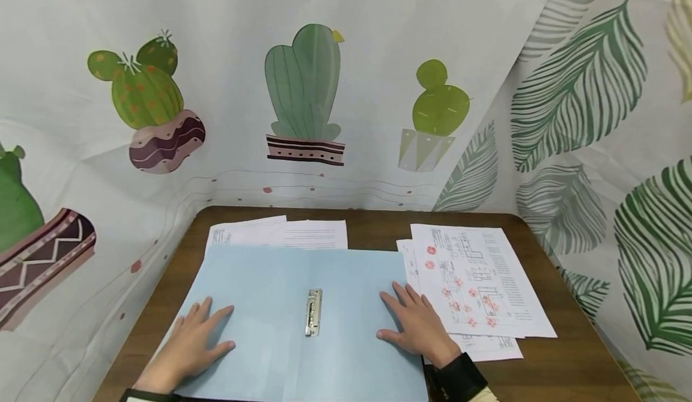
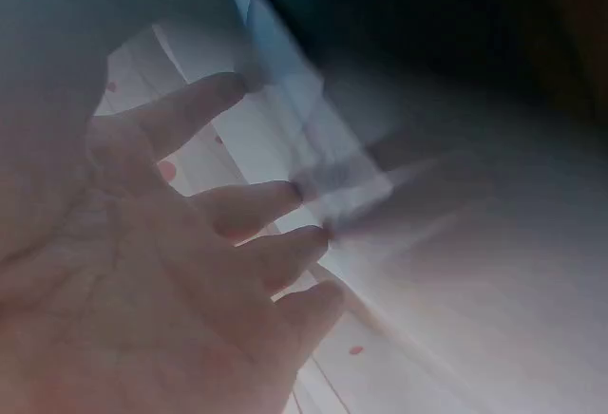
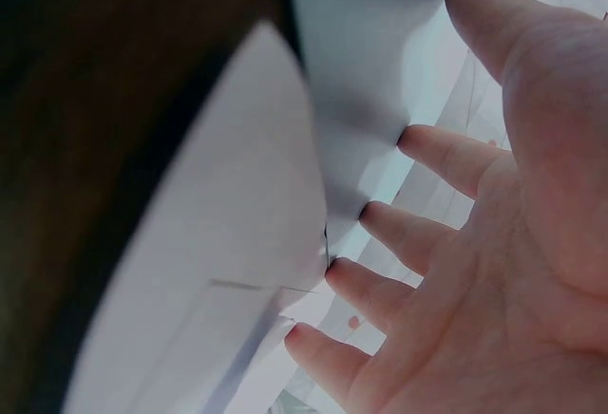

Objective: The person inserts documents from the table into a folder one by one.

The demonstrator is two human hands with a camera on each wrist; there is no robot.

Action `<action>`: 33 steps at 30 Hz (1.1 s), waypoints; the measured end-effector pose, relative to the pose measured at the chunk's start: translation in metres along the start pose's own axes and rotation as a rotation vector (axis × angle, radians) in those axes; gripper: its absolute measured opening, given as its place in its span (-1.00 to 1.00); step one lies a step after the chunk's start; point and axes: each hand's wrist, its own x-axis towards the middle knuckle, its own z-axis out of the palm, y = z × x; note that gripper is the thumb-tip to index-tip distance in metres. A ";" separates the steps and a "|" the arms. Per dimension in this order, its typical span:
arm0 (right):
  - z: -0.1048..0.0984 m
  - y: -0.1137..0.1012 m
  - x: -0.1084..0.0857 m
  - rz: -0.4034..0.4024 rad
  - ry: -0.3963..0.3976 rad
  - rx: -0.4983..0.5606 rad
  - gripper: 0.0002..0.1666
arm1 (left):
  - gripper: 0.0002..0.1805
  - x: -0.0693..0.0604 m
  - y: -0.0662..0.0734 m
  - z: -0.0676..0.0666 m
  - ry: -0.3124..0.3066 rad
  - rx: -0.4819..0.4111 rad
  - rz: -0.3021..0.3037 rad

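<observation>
A light blue file folder [image 1: 259, 306] lies spread flat on the wooden table, its metal clip [image 1: 313, 312] near the middle. My left hand [image 1: 189, 342] rests on the folder's left part with fingers spread. On the right part, my right hand [image 1: 413, 324] touches the cover with its fingers apart, close to the right edge. Fingertips [image 3: 408, 137] of the right hand meet the blue surface in the right wrist view. The left wrist view is dim, with the left palm [image 2: 142, 272] and its extended fingers showing. Neither hand grips anything.
Printed sheets [image 1: 486, 282] with red stamp marks lie right of the folder, one partly under another. More white papers [image 1: 313, 234] stick out behind the folder's top edge. The brown table [image 1: 378, 225] backs onto a cactus-print cloth [image 1: 232, 119].
</observation>
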 end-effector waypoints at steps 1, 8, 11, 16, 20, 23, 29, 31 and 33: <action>0.000 0.000 0.000 0.001 0.001 0.002 -0.02 | -0.23 0.000 0.002 0.002 -0.010 -0.006 0.003; 0.001 0.001 -0.001 -0.006 0.004 -0.003 -0.02 | -0.36 0.004 0.046 0.016 -0.056 -0.092 0.037; 0.001 0.002 -0.001 -0.009 0.010 -0.016 -0.02 | -0.37 0.010 0.071 0.025 -0.028 -0.106 0.026; 0.002 0.001 -0.001 -0.005 0.015 -0.031 -0.02 | -0.16 0.020 0.105 0.038 -0.010 -0.115 -0.057; 0.004 -0.001 -0.001 0.000 0.021 -0.039 -0.02 | 0.06 0.027 0.118 0.049 -0.017 -0.149 -0.099; 0.004 -0.002 0.000 -0.003 0.028 -0.051 -0.03 | 0.16 0.030 0.121 0.055 -0.017 -0.148 -0.103; 0.002 -0.003 0.000 -0.002 0.040 -0.070 -0.02 | 0.19 0.030 0.123 0.060 0.000 -0.139 -0.083; 0.001 -0.003 0.000 -0.002 0.033 -0.068 -0.02 | 0.18 0.029 0.124 0.060 -0.007 -0.134 -0.086; -0.001 -0.004 -0.001 0.002 0.018 -0.061 -0.03 | 0.18 0.028 0.126 0.061 -0.005 -0.130 -0.086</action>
